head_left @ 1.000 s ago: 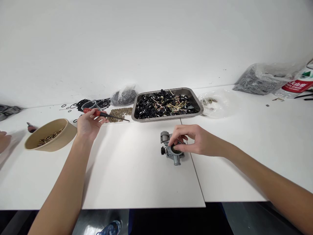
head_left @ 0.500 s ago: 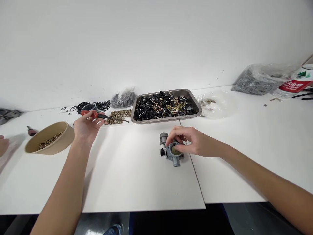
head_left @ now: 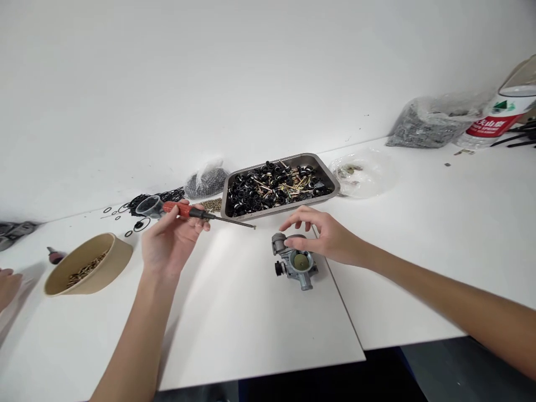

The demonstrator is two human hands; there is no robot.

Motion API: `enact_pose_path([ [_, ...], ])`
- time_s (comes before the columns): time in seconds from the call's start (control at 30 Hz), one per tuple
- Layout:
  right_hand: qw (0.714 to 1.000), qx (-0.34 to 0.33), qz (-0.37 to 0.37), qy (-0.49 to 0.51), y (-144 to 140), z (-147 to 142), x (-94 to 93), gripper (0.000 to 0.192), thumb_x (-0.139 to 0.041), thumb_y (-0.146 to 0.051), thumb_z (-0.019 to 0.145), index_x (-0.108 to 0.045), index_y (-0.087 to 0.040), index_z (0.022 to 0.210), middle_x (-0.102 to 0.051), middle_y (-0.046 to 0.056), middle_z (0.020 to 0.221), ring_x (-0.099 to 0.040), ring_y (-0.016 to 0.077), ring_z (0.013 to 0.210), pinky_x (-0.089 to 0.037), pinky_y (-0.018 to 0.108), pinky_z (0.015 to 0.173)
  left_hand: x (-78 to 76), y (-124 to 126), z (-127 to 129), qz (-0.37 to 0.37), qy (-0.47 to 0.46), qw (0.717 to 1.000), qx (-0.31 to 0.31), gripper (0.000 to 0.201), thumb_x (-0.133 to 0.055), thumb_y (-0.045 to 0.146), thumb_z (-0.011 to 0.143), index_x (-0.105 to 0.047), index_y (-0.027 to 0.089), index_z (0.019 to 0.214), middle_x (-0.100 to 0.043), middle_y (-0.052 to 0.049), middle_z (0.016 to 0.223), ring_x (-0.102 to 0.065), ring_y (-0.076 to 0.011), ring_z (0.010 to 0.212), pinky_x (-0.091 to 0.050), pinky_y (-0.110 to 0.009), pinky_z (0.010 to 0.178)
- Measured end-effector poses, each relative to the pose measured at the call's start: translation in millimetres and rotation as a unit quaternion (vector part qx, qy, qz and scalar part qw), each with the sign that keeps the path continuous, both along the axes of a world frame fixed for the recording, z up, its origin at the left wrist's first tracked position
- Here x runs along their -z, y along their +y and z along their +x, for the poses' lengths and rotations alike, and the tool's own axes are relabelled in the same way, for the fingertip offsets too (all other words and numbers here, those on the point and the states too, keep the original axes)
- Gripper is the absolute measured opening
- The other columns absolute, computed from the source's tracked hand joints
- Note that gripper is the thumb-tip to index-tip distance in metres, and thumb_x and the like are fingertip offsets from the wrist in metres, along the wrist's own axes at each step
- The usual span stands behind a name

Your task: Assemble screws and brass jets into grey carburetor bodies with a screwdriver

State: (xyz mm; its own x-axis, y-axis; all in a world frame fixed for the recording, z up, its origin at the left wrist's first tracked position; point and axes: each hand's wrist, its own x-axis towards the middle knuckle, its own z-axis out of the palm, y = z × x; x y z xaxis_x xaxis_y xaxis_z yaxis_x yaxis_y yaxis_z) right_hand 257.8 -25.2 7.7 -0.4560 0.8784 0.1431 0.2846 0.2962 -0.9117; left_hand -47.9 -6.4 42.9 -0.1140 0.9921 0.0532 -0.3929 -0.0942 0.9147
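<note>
My left hand is closed around the red handle of a screwdriver, whose shaft points to the right. A tiny brass-coloured piece, perhaps a screw, sits at the tip. On the white table stands a grey metal carburetor with a round brass-coloured plate in its bore and a black knob on its left side. Just above the carburetor is my right hand, thumb and fingers apart with nothing between them. Whether its thumb touches the metal I cannot tell.
Behind the carburetor lies a metal tray of black parts and brass-coloured screws. A tan bowl of small brass parts stands left, near another person's hand. Black rings, a clear cup and plastic bags line the wall.
My left hand has carried the screwdriver right, away from the small brass parts and towards the carburetor. My right hand has lifted off the carburetor's bore, and its fingers have spread.
</note>
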Motion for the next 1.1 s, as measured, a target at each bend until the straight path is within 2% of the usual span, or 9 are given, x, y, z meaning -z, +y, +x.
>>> enact_pose_path([
  [0.13,0.999,-0.007,-0.023,0.032,-1.3,-2.1,2.8,0.033,-0.075,-0.045,0.078,-0.072,-0.027,0.105,-0.057,0.005,0.122,-0.054,0.0206,0.111,-0.043,0.035,0.091,2.2,-8.9,21.6,-0.006,-0.012,0.999,0.043,0.021,-0.047,0.021,0.088,-0.067,0.018,0.089,-0.066,-0.009,0.090,-0.058,-0.0138,0.063,-0.056,-0.029,0.060],
  [0.33,0.994,-0.040,-0.056,0.090,-4.0,-5.5,5.3,0.029,-0.077,-0.043,0.077,-0.076,-0.025,0.099,-0.057,0.007,0.127,-0.053,0.0233,0.120,-0.046,0.039,0.099,4.8,-13.2,30.7,-0.014,-0.010,0.998,0.059,0.019,-0.048,0.022,0.087,-0.067,0.018,0.089,-0.066,-0.009,0.092,-0.059,-0.0146,0.065,-0.057,-0.030,0.060],
  [0.67,0.985,-0.064,-0.078,0.143,-2.8,-8.3,9.3,0.029,-0.077,-0.040,0.078,-0.077,-0.022,0.100,-0.059,0.009,0.123,-0.060,0.0215,0.109,-0.055,0.032,0.085,10.6,-15.4,34.8,-0.011,0.021,0.998,0.061,0.014,-0.055,0.025,0.085,-0.067,0.019,0.090,-0.067,-0.009,0.094,-0.061,-0.0173,0.067,-0.058,-0.035,0.065],
  [0.87,0.984,-0.049,-0.069,0.157,-1.7,-8.3,11.9,0.027,-0.077,-0.040,0.078,-0.077,-0.021,0.097,-0.062,0.008,0.118,-0.060,0.0200,0.104,-0.053,0.031,0.079,12.3,-15.3,35.6,-0.009,0.027,0.997,0.074,0.016,-0.053,0.025,0.086,-0.068,0.019,0.091,-0.068,-0.010,0.095,-0.062,-0.0175,0.067,-0.059,-0.037,0.068],
  [1.1,0.992,-0.020,-0.036,0.120,-3.3,-8.0,10.0,0.023,-0.076,-0.042,0.079,-0.076,-0.021,0.086,-0.064,0.006,0.108,-0.059,0.0187,0.097,-0.047,0.032,0.080,11.8,-15.9,37.8,-0.010,0.027,0.997,0.069,0.017,-0.053,0.024,0.086,-0.068,0.019,0.089,-0.068,-0.010,0.094,-0.063,-0.0180,0.068,-0.059,-0.037,0.068],
])
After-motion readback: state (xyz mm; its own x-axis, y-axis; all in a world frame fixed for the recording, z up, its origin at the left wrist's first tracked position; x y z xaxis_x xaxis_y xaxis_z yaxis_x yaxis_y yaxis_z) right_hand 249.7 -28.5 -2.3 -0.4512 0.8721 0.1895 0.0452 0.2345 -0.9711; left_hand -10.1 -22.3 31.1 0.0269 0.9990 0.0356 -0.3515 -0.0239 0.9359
